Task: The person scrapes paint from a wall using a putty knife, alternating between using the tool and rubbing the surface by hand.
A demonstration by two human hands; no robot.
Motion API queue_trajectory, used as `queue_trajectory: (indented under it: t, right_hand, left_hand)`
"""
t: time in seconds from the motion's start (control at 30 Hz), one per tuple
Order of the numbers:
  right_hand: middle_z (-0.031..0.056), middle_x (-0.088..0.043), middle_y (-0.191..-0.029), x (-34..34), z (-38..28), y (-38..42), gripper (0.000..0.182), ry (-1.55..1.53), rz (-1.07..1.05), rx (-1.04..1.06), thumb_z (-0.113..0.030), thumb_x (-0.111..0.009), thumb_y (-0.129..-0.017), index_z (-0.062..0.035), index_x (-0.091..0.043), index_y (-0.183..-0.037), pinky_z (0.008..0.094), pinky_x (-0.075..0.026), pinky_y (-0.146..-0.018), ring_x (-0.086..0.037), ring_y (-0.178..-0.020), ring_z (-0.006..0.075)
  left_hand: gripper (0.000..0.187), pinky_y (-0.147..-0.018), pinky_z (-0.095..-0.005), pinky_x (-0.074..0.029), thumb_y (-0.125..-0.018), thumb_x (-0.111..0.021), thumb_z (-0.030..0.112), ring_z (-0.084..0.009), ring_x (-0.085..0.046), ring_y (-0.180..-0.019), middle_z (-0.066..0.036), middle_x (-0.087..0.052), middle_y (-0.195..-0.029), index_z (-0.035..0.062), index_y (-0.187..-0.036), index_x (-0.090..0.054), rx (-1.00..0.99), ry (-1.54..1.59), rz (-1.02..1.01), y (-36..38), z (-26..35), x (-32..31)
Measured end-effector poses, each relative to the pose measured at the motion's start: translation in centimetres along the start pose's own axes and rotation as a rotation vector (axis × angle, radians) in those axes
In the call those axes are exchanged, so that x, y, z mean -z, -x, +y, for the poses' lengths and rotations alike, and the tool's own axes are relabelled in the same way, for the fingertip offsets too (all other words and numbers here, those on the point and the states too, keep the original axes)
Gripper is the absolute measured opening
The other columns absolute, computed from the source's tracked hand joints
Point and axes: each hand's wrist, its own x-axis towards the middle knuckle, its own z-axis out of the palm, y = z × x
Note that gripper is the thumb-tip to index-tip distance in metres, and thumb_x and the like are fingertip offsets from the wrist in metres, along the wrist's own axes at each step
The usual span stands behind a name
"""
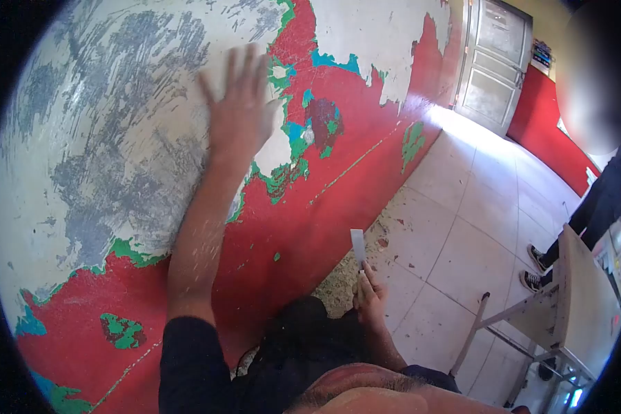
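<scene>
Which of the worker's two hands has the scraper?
The right hand, lower in view, grips the scraper. The left hand is spread open, higher, in front of the painted wall, with no tool visible.

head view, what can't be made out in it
All in the head view:
Scraper: its handle is mostly covered by the right hand.
Left hand: blurred, palm side hidden by its own back, so contact with the wall is unclear.
Other person: upper body lost to a blurred patch and the dark picture edge.
Sign beside the door: too small to read.
</scene>
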Motion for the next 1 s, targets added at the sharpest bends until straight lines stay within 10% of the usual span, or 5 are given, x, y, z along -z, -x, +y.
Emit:
queue_trajectory:
  t: [0.27,0.47,0.57,0.73,1.0]
  right_hand:
    - [0.0017,-0.049,-0.064,2.6,0.1,1.5,0.042,0.071,0.071,0.004,-0.014,-0.047,-0.091,0.0002,-0.041,-0.13,0.0198,-0.031,-0.038,-0.037,-0.043,0.0069]
    - [0.0007,-0.047,-0.061,4.9,-0.5,2.6,0.043,0.067,0.181,0.012,-0.013,-0.047,-0.091,0.0045,-0.04,-0.13,0.0197,-0.03,-0.038,-0.036,-0.042,0.0064]
    - [-0.0001,-0.045,-0.06,6.7,-0.3,2.7,0.044,0.078,0.232,0.057,-0.013,-0.046,-0.091,0.0041,-0.039,-0.13,0.0196,-0.03,-0.038,-0.036,-0.042,0.006]
    - [-0.0002,-0.046,-0.059,8.8,-0.3,2.9,0.043,0.092,0.305,0.075,-0.015,-0.047,-0.091,0.0032,-0.04,-0.13,0.0198,-0.032,-0.037,-0.037,-0.042,0.006]
    - [0.0005,-0.047,-0.058,10.9,1.1,3.1,0.043,0.112,0.363,0.039,-0.015,-0.049,-0.091,0.0025,-0.041,-0.129,0.0197,-0.031,-0.035,-0.038,-0.041,0.0059]
  left_hand:
    - [0.068,-0.108,-0.0562,-0.005,-0.081,-0.05,0.052,-0.0212,-0.018,-0.136,0.001,-0.024,-0.146,0.0202,-0.138,-0.032,-0.634,-0.113,-0.258,-4.2,2.3,-4.9]
    - [0.068,-0.105,-0.0617,0.004,-0.086,-0.041,0.054,-0.0274,-0.007,-0.138,-0.009,-0.012,-0.149,0.0232,-0.142,-0.018,-0.104,-0.172,-0.176,-15.4,-1.0,3.8]
    - [0.061,-0.102,-0.0662,-0.01,-0.084,-0.047,0.051,-0.0214,-0.025,-0.133,0.0,-0.026,-0.146,0.0236,-0.136,-0.035,0.065,-0.502,0.197,-17.2,-0.1,-0.9]
    - [0.057,-0.107,-0.0567,-0.01,-0.084,-0.045,0.051,-0.0167,-0.024,-0.134,0.001,-0.031,-0.143,0.022,-0.133,-0.041,-0.787,-0.128,-0.192,-13.2,2.4,-4.3]
    - [0.068,-0.108,-0.0559,-0.003,-0.087,-0.044,0.046,-0.025,-0.014,-0.137,-0.012,-0.021,-0.146,0.0087,-0.14,-0.024,-0.104,-0.318,-0.02,-17.3,-2.8,6.8]
